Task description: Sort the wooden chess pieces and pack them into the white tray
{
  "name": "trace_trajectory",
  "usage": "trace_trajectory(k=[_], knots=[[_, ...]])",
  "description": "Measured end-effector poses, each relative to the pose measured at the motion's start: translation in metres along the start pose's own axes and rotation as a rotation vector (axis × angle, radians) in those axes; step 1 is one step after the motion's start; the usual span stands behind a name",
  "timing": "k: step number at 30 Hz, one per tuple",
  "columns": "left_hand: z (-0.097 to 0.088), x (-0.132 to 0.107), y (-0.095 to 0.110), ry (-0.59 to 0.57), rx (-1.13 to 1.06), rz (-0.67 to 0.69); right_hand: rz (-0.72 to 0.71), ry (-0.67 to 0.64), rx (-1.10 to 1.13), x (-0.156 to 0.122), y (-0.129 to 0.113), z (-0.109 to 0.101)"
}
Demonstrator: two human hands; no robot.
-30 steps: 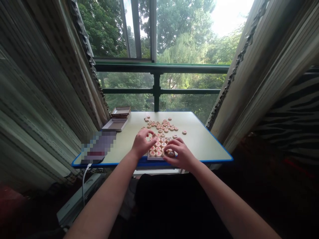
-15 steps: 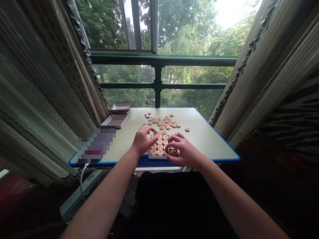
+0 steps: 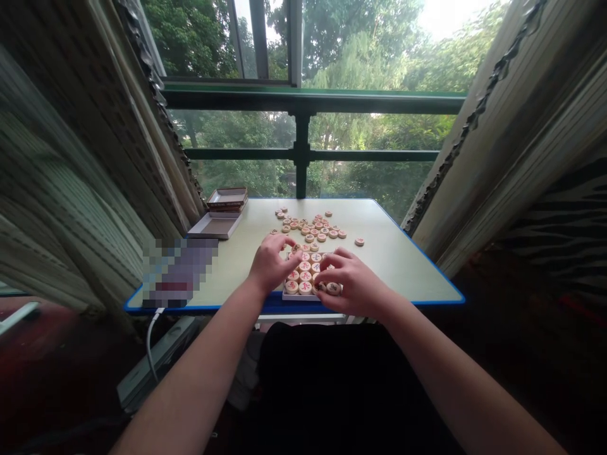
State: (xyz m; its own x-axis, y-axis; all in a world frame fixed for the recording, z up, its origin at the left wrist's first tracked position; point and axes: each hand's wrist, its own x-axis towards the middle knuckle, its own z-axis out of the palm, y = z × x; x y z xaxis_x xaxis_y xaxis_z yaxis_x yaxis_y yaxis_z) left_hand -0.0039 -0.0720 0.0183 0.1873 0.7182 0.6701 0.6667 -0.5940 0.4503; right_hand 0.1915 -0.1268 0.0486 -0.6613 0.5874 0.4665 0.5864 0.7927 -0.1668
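Observation:
A shallow white tray at the near edge of the table holds rows of round wooden chess discs with red and black marks. My left hand rests at the tray's left side, fingers curled onto the discs. My right hand is at the tray's right front corner, fingers pinched on a disc there. Several more loose discs lie scattered farther back on the table.
An open box and a stacked box sit at the table's back left. A blurred-out item with a white cable lies at the front left. Curtains flank the table; a window railing stands behind.
The camera has tilted slightly, so the table sits higher in view. Both hands stay at the tray, the right hand's fingers shifting over the front-right discs.

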Motion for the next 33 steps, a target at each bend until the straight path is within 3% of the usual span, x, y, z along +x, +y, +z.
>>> trace_trajectory(k=[12,33], knots=[[0.000,0.001,0.000,-0.007,-0.117,-0.116,-0.040,-0.015,-0.084,-0.014,-0.006,-0.001],[-0.001,0.003,0.001,0.007,-0.094,-0.112,0.035,-0.030,0.009,-0.003,-0.007,-0.003]])
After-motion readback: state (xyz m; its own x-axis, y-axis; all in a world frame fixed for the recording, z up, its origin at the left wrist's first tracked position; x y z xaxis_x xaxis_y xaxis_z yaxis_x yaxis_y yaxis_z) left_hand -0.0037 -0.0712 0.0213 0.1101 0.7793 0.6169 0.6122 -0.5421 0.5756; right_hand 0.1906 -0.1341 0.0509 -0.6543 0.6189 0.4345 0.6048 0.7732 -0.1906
